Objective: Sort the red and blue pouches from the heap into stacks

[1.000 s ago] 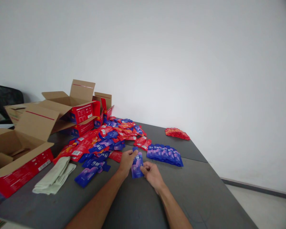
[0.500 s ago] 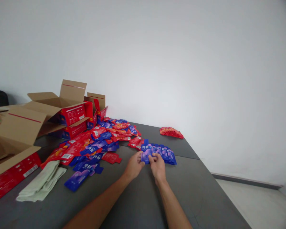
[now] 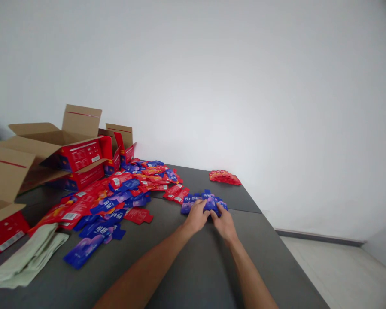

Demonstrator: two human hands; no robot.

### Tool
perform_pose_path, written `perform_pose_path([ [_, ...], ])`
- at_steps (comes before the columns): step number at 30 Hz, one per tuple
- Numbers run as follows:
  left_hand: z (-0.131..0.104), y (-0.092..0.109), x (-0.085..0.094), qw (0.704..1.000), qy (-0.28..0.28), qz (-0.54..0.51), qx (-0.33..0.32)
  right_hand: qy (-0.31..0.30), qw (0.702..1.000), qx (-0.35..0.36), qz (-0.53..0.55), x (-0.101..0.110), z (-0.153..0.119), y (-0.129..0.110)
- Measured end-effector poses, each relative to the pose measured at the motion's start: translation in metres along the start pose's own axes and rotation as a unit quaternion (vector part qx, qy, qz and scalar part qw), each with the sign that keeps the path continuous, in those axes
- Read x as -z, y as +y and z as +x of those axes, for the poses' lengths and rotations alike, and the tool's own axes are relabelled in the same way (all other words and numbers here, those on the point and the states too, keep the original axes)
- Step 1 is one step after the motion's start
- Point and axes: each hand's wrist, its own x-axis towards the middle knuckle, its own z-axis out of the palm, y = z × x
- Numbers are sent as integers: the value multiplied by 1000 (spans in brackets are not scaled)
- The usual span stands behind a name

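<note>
Both hands are together over a row of overlapping blue pouches at the middle of the table. One blue pouch, with a notched top tab, stands out over the row. My left hand is closed on its lower left edge, thumb pointing inward. At the lower right, my right hand pinches the same pouch, its thumb close to the left one. Fingers hide parts of the pouch and the row, so I cannot tell whether it rests on the pouches beneath.
Left of the hands spreads a loose heap of red and blue pouches. Opened cardboard boxes stand beyond it. A folded pale cloth lies at front left. A fanned red pouch stack sits near the table's back right edge.
The view has turned slightly right. Both hands have moved right along the blue row with a pouch, from its left end to its middle and right part.
</note>
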Motion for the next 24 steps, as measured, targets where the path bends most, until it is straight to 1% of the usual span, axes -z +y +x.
perform_pose_path([
  [3, 7, 5, -15, 997, -27, 69, 16, -19, 998, -16, -51, 2, 5, 16],
  [6, 11, 8, -26, 991, -44, 127, 24, -1, 994, -38, -103, 0, 6, 27],
  [8, 11, 9, -31, 986, -52, 157, 26, 2, 990, -51, -128, -3, 5, 32],
  [12, 10, 7, -40, 976, -66, 207, 26, -14, 985, -75, -157, -9, 4, 36],
  [17, 8, -1, -45, 968, -66, 243, 17, -23, 980, -77, -182, -13, 3, 36],
  [24, 7, -5, -43, 963, -61, 264, 11, -16, 976, -70, -205, -16, 0, 37],
])
